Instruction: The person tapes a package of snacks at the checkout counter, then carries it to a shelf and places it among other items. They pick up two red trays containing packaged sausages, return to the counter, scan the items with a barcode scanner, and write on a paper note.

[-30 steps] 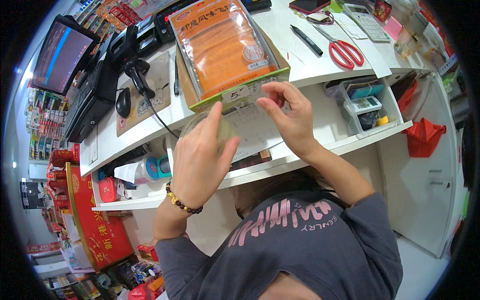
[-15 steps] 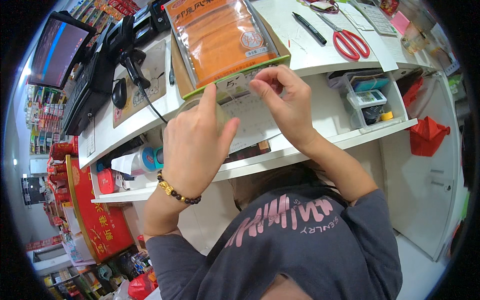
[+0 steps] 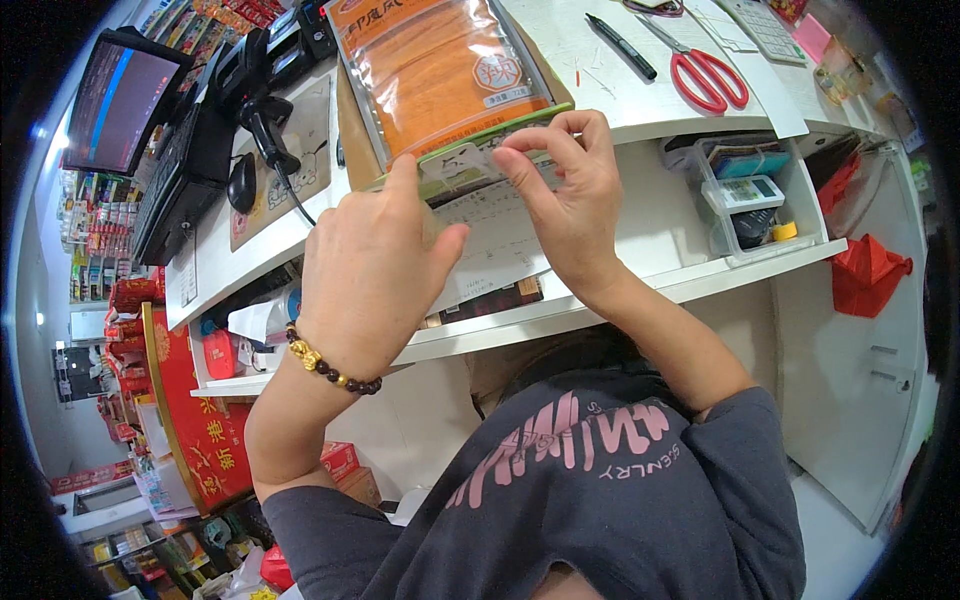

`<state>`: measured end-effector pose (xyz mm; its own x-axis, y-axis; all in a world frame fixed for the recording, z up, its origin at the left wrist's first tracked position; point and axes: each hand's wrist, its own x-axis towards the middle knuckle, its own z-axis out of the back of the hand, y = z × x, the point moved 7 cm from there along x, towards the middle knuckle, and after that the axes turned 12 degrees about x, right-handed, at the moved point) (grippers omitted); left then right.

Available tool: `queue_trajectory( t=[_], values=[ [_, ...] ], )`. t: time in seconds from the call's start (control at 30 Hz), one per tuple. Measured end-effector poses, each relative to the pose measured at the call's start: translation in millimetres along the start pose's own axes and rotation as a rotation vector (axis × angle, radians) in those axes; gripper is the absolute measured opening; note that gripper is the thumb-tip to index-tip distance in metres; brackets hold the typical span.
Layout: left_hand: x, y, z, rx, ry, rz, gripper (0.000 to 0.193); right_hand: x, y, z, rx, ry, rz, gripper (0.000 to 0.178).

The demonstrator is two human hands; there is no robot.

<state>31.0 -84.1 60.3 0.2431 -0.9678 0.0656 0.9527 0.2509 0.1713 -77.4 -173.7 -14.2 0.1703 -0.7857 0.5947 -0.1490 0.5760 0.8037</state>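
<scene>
An open carton with a green front edge stands at the counter's edge, filled with orange snack packets. A small white price tag sits on its front. My left hand, with a beaded bracelet, has its index fingertip at the carton's front edge, left of the tag. Its thumb is spread; the other fingers are hidden, and a pale see-through thing shows partly behind them. My right hand is closed in a pinch at the front edge, right of the tag. What lies between its fingertips is too small to make out.
Right of the carton lie a black marker and red-handled scissors. Below the counter top, a shelf holds a clear bin. To the left are a scanner, a mouse and a monitor.
My right hand's pinch has come up against the carton's front edge. My left hand has shifted slightly left, and the view has moved a little.
</scene>
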Motion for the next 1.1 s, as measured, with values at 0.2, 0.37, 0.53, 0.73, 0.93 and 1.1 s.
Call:
queue_trajectory(
  t=[0.2,0.37,0.53,0.73,0.93,1.1],
  values=[
    [2,-2,-1,-0.046,0.002,-0.002,0.041,6,15,4,-0.211,0.01,0.216,0.009],
    [5,-2,-1,-0.015,0.008,-0.005,0.039,8,20,1,-0.275,0.01,0.325,0.01],
    [9,-3,-4,-0.018,0.017,0.028,0.048,9,11,-2,-0.266,0.05,0.345,0.01],
    [12,-3,-8,0.021,0.024,0.005,0.036,10,12,-4,-0.302,0.059,0.34,0.01],
    [14,-3,-12,0.02,0.046,0.03,0.035,11,10,-5,-0.331,0.062,0.34,0.01],
    [16,1,-12,0.006,0.045,0.058,0.041,12,11,-6,-0.342,0.048,0.339,0.011]
  ],
)
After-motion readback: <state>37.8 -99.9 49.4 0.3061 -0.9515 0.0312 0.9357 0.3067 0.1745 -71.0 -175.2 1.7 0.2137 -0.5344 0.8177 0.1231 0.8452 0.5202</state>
